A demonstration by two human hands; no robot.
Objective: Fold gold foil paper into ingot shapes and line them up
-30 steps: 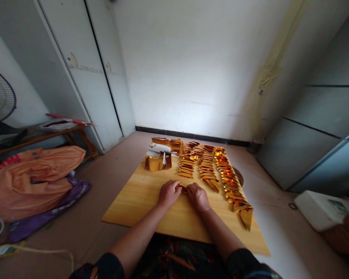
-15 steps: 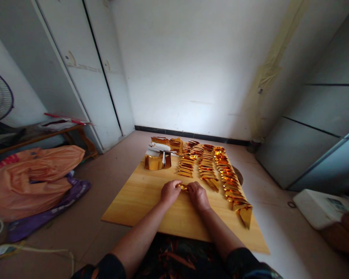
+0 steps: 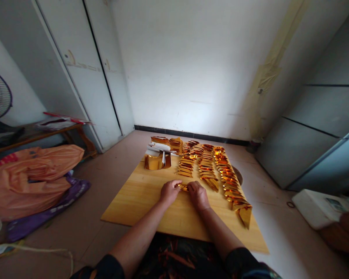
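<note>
I am mid-fold, my left hand [image 3: 169,192] and right hand [image 3: 198,195] pinching a gold foil piece [image 3: 183,187] between them on the near middle of the wooden board [image 3: 139,201], which next seems to need a firm crease.

The board [image 3: 139,197] at the centre of the frame was pale yellow wood with a fine straight grain. On it, the folded foil pieces [image 3: 221,170] in rows toward the upper right of the board were shiny gold with orange glints, and the small foil piece [image 3: 183,187] between the left hand [image 3: 169,192] and the right hand [image 3: 198,195] was the same gold. The foil roll [image 3: 155,162] at the board's upper left was gold with white edges. At the left of the frame the plastic bag [image 3: 31,178] was orange-pink, over purple cloth [image 3: 55,205]. The floor [image 3: 110,170] was dull pinkish beige, the wall [image 3: 192,66] white. The sleeves [image 3: 244,265] at the bottom were black.
</note>
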